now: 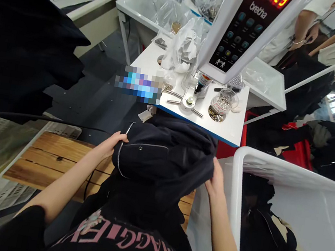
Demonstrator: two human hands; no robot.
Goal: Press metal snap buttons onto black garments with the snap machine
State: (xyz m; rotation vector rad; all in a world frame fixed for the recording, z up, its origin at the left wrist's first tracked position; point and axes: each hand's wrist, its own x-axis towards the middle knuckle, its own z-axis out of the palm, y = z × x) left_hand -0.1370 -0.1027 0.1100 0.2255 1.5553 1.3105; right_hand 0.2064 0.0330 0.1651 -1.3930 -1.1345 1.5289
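Note:
A dark navy garment (178,157) with a silver zipper edge and a stitched pocket line is spread across my lap, below the machine table. My left hand (113,142) is closed on its left side, beside the zipper. My right hand (216,179) grips the garment's right edge, with the fingertips partly hidden behind the cloth. Beyond the garment stands the white button press (248,32) with a red number display; its lower die (189,101) sits near the table's front edge.
The white table (231,127) holds a tub of metal parts (224,101), springs and plastic bags. A white bin (324,218) with dark garments is at the right. A wooden bench (50,162) lies at the left. People stand at the back right; dark cloth (18,42) hangs at the left.

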